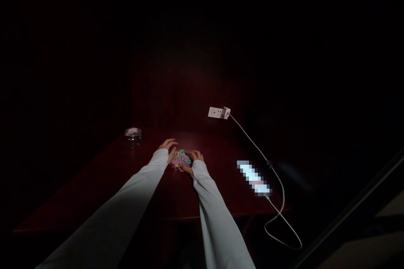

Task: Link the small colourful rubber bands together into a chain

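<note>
A small heap of pastel-coloured bands (pixel 181 159), which look like elastic hair ties, lies on the dark red table (pixel 126 185). My left hand (pixel 168 146) curves around the heap's left side, fingers stretched forward and apart, the thumb close to the bands. On the heap's right side is my right hand (pixel 194 158), its fingers and thumb apart around the edge of the bands. Whether its fingertips press on any band is too small and dim to tell. Neither hand visibly lifts anything.
Toward the back left of the table stands a round clear container (pixel 133 133) with a label on top. A lit phone (pixel 254 178) lies at the right, joined by a white cable (pixel 260 151) to a charger (pixel 225 112) in the wall socket (pixel 215 112). Surroundings are very dark.
</note>
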Action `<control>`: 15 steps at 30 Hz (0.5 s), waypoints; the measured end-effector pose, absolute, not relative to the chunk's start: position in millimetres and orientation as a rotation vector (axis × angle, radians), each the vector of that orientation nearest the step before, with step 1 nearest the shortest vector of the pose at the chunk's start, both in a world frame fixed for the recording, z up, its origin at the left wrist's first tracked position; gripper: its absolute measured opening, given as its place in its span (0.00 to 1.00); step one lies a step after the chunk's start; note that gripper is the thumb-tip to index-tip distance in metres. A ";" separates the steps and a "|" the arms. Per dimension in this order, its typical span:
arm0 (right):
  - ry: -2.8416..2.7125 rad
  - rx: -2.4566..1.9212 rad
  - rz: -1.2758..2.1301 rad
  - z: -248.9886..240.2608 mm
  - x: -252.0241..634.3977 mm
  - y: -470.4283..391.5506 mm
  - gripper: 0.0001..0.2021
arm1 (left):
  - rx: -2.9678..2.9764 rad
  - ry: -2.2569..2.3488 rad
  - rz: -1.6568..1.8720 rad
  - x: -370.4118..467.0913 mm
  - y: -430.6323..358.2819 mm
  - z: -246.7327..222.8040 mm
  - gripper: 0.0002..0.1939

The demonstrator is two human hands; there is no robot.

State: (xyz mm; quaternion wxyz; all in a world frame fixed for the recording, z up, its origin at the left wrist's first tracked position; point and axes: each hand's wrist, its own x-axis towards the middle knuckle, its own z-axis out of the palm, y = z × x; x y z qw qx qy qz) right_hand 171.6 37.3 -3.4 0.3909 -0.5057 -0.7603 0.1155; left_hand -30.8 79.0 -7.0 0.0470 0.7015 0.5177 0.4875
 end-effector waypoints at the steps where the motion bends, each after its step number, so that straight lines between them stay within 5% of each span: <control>1: -1.911 -1.280 0.324 -4.2 172.4 39.5 0.27 | 2.107 1.607 1.490 -31.3 79.0 -6.5 0.13; 15: -1.638 -1.203 0.391 -3.6 180.7 48.7 0.09 | 2.276 1.237 1.187 -22.2 58.0 -2.4 0.16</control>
